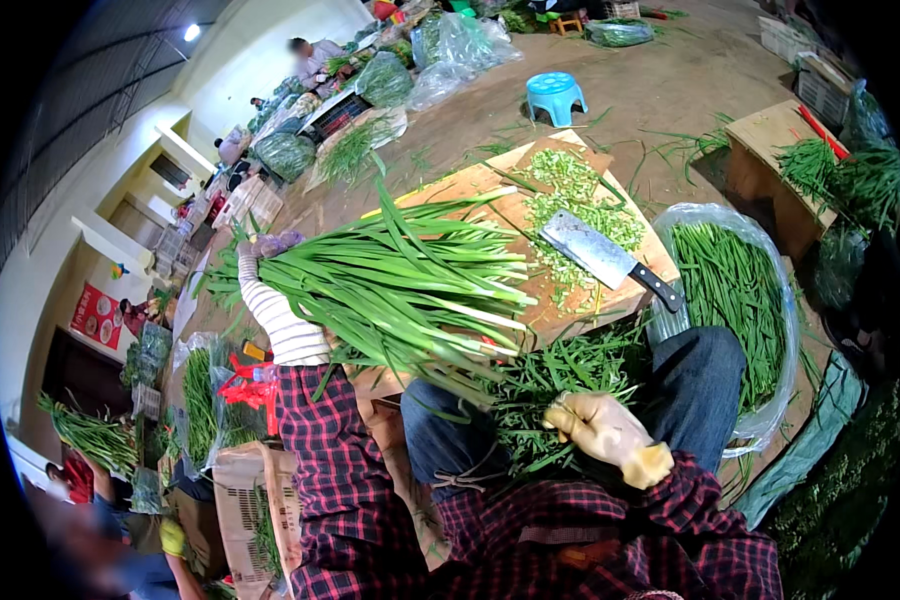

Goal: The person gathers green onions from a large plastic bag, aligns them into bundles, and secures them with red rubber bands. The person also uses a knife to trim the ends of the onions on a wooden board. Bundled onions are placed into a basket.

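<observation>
My left hand (pixel 270 244), in a purplish knit glove, grips a big bunch of garlic chives (pixel 390 262) by its leafy end. The pale cut ends point right, over a wooden board (pixel 487 180). On the board's right side a cleaver (pixel 589 247) with a black handle lies on chopped pale stem bits (pixel 562 176). My right hand (pixel 600 435), in a cream rubber glove, is curled above my lap, near a heap of loose green leaves (pixel 570 375) between my knees. Whether its fingers hold anything is not visible.
A clear plastic bag (pixel 791 330) of green stalks stands beside my right knee. Beyond the board is a blue plastic stool (pixel 556 94). A plastic crate (pixel 244 495) stands at lower left, near a co-worker's yellow-gloved hand (pixel 171 536). A wooden table (pixel 765 157) stands at right.
</observation>
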